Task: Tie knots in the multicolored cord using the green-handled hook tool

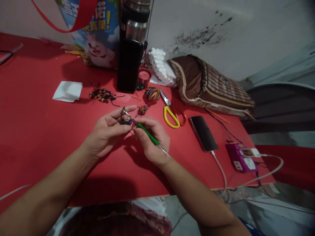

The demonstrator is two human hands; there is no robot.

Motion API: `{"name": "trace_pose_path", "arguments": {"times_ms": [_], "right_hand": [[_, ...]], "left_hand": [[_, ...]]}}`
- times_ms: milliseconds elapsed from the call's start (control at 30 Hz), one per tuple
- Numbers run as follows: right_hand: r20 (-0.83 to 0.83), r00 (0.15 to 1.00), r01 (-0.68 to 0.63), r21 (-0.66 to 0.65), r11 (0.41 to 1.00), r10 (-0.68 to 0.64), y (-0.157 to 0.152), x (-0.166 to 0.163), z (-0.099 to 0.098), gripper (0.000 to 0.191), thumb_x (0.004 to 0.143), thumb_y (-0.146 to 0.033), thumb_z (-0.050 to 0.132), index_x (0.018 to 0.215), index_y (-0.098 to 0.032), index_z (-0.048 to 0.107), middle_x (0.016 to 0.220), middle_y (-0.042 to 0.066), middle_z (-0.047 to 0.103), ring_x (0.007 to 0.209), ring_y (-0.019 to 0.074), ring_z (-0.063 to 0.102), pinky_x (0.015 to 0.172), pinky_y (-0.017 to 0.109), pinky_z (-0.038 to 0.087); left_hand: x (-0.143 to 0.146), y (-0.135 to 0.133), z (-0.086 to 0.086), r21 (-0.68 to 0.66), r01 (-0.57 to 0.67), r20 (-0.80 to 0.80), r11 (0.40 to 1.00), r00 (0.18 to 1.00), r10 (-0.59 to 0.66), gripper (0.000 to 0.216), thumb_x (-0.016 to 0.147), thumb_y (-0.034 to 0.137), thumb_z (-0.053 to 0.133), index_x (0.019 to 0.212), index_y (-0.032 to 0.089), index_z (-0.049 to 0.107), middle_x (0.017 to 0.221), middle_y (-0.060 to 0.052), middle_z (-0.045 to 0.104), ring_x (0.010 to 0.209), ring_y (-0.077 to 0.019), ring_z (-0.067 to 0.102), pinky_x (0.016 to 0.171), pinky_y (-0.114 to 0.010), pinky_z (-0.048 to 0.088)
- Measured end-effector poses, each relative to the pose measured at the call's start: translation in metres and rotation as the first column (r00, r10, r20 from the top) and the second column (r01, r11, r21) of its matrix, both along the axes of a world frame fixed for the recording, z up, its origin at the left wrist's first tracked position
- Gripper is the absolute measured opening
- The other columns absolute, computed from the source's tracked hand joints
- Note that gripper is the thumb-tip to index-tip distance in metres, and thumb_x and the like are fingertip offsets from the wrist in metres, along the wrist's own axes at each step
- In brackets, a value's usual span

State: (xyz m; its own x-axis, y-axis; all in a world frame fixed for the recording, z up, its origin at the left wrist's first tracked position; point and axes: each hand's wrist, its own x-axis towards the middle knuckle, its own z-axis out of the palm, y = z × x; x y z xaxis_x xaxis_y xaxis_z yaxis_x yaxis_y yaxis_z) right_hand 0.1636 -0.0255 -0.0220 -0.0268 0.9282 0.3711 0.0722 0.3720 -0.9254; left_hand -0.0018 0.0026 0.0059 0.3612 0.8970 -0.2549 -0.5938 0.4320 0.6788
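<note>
My right hand [154,141] is closed around a crochet hook with a green handle [150,136], its metal end reaching toward my left fingers. Between the thumb and fingers of my left hand [108,131] is a small piece of dark multicoloured crochet work [128,122]. Yarn loops around the left index finger, close to the hook's tip. Just beyond the hands lie a small wound bit of yarn [142,110] and a larger multicoloured yarn ball [152,94]. Fine stitches are too small to make out.
Scissors with yellow and red handles [171,116] lie right of the hands, near a phone on a charging cable [203,133]. A dark upright phone [130,67] stands behind. Knotted yarn pieces [102,94], folded white paper [68,91], a brown cushion [214,85] and a purple box [240,156] share the red table [31,124].
</note>
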Motion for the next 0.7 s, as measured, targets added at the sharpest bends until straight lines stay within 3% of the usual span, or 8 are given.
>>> {"name": "trace_pose_path", "arguments": {"times_ms": [267,500,700], "right_hand": [[-0.067,0.998,-0.007,-0.044,0.999,0.004,0.001,0.0,0.0,0.017,0.101,-0.042,0.073,0.114,-0.03,0.076,0.103,0.003,0.073,0.078,0.0156,0.067,0.074,0.034,0.058],[-0.091,0.995,-0.057,-0.093,0.994,0.048,-0.001,0.001,0.0,0.029,0.103,-0.045,0.07,0.129,-0.034,0.076,0.111,0.005,0.077,0.084,0.0185,0.069,0.083,0.039,0.061],[-0.391,0.912,-0.203,-0.175,0.963,0.121,0.013,0.002,-0.005,0.019,0.097,-0.041,0.079,0.114,-0.032,0.08,0.088,-0.001,0.076,0.064,0.0121,0.059,0.066,0.031,0.055]], "left_hand": [[0.001,0.002,-0.002,0.004,-0.009,0.012,1.0,1.0,0.009,0.054,0.069,0.004,0.09,0.121,0.017,0.083,0.083,-0.001,0.076,0.067,-0.011,0.07,0.068,-0.023,0.061],[0.0,0.002,-0.003,-0.014,-0.014,0.015,1.0,1.0,0.014,0.052,0.069,0.005,0.091,0.119,0.018,0.084,0.09,-0.004,0.08,0.075,-0.013,0.074,0.073,-0.022,0.062],[-0.002,0.002,-0.003,0.024,-0.04,-0.041,0.999,0.998,0.041,0.05,0.071,0.006,0.093,0.119,0.016,0.084,0.085,-0.004,0.079,0.071,-0.0143,0.074,0.069,-0.024,0.061]]}}
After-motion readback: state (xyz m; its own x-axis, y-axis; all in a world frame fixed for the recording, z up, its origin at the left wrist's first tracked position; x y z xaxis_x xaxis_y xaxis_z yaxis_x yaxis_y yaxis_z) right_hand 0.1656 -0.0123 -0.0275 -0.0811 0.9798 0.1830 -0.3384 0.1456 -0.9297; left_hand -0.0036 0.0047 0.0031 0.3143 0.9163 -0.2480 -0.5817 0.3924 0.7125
